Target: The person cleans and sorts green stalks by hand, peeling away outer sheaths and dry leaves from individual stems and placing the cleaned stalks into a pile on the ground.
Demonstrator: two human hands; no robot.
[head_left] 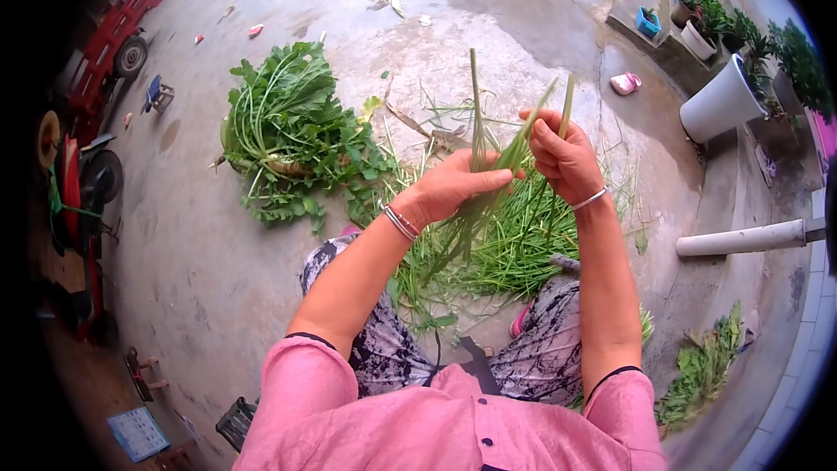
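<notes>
My left hand (453, 181) is closed around a bunch of long, thin green stalks (476, 113) that look like chives, their blurred leafy ends hanging below it. Close beside it, my right hand (565, 157) is closed with fingers pinched on a few more stalks (567, 105), whose pale ends stick up. The stalks from both hands cross between them. Under my hands, a loose heap of the same green stalks (523, 249) lies on the ground before my knees. Left of the heap is a large pile of leafy greens (296, 122) with long pale stems.
Potted plants and a tall white pot (722, 100) line the right side, with a white pipe (741, 240) below. More wilted greens (702, 371) lie at lower right. A red cart (109, 44) stands far left, near a small stool (159, 94). A pink object (625, 83) lies beyond my right hand.
</notes>
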